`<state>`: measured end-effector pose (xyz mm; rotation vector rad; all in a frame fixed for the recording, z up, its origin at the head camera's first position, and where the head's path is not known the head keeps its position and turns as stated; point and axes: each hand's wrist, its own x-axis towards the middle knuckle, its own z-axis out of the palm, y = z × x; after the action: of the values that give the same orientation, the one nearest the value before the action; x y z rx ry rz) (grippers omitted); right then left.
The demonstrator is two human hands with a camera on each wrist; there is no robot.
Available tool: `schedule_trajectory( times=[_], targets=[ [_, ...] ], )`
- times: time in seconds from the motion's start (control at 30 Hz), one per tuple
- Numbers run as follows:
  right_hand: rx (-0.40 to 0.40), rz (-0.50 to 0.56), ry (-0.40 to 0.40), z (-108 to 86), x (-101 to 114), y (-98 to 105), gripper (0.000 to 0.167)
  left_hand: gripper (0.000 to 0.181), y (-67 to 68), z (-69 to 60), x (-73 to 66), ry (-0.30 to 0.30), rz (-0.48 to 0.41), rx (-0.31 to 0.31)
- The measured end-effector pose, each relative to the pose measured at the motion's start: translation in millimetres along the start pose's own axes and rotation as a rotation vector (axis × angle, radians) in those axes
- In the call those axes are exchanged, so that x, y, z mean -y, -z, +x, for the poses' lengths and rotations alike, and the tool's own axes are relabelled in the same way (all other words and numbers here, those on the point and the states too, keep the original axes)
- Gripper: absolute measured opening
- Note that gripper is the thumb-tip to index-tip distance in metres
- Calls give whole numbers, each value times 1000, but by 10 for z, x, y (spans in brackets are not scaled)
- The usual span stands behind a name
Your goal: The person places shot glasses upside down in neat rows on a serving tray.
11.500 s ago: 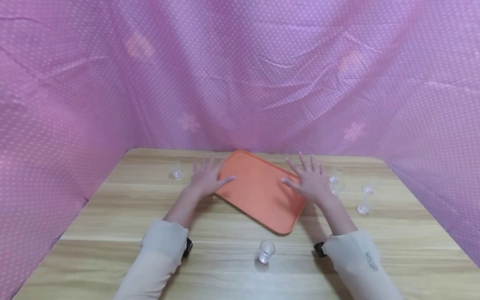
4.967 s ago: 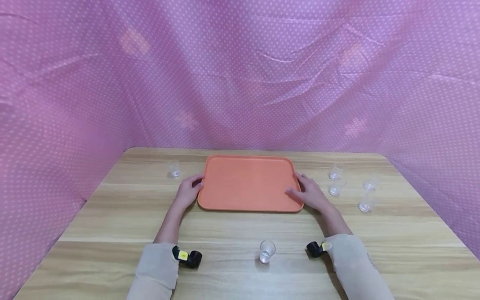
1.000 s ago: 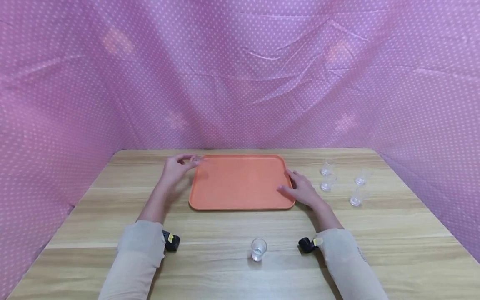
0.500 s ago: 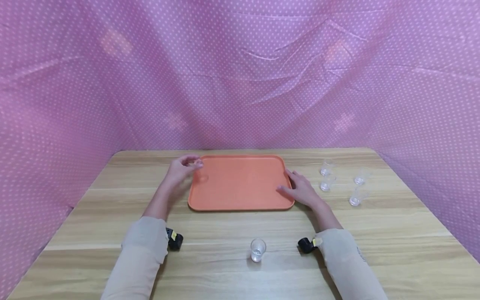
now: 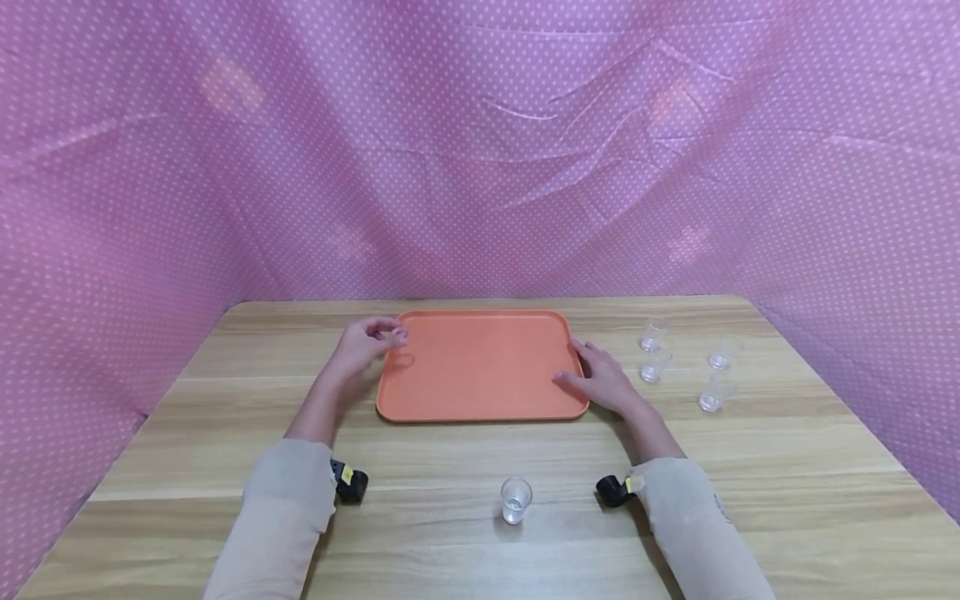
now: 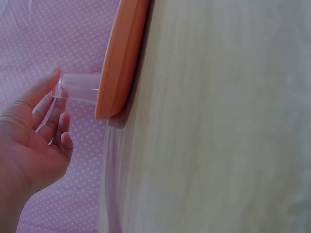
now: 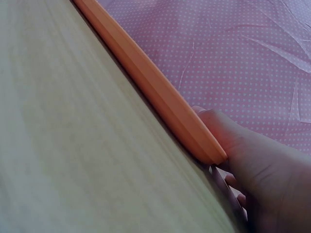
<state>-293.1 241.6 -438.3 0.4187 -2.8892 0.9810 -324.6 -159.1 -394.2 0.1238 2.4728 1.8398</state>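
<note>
My left hand (image 5: 362, 343) pinches a small clear shot glass (image 6: 80, 86) by its thick base, between thumb and fingertips. The glass is upside down over the left side of an orange tray (image 5: 483, 367), its rim at or just above the surface; whether it touches, I cannot tell. My right hand (image 5: 603, 379) holds the tray's right edge. Its thumb (image 7: 209, 116) lies over the top, and its other fingers are along the outer side, partly hidden in the right wrist view. The tray lies flat, long side towards me.
Several clear shot glasses stand right of the tray, among them a near one (image 5: 712, 396) and a far one (image 5: 654, 335). Another shot glass (image 5: 516, 502) stands in front, on the wooden table (image 5: 450, 467). A pink dotted cloth (image 5: 480, 167) surrounds the back and sides.
Earlier the slanted tray was squared up. My left hand left its edge, picked up the shot glass at the left, and brought it inverted over the tray, recently moving slightly nearer. My right hand stays.
</note>
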Motion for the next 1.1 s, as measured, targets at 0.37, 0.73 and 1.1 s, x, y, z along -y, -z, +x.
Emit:
schedule_trajectory(
  times=[0.37,0.73,1.1],
  targets=[
    [-2,-2,-4,-7,-3,13,79,34,-1,3,35,-58,73,10],
    [3,14,-8,-9,7,12,80,35,-3,-4,53,-71,57,1],
    [3,12,-2,-15,21,17,80,59,98,-119,123,4,-125,-2]
  ],
)
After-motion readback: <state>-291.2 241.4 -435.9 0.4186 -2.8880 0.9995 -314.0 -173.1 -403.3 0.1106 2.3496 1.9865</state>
